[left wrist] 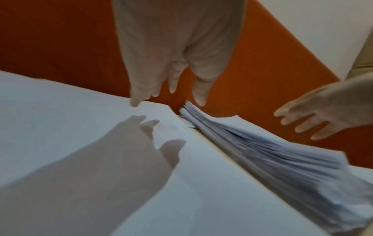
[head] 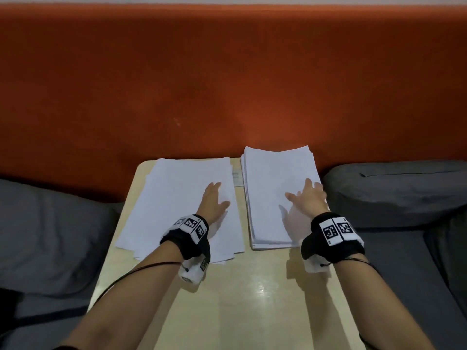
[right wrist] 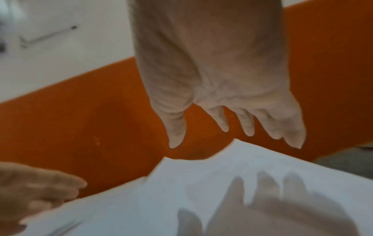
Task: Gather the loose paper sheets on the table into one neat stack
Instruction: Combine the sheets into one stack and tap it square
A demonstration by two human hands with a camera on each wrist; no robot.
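Two lots of white paper lie on a beige table [head: 240,299]. A loose, fanned pile of sheets [head: 177,205] [left wrist: 60,127] covers the left half. To its right lies a thick squared stack [head: 273,198] [left wrist: 272,151] [right wrist: 201,191], a narrow gap apart. My left hand [head: 219,195] [left wrist: 169,95] hovers palm down just over the loose pile's right part, fingers straight, casting a shadow on it. My right hand [head: 302,190] [right wrist: 236,132] is spread above the stack's right side and holds nothing. Each wrist view catches the other hand at its edge.
An orange padded backrest [head: 227,84] rises directly behind the table. Grey cushions flank it on the left [head: 50,236] and right [head: 394,193]. A small pale label [head: 236,176] shows in the gap between the papers. The table's near half is bare.
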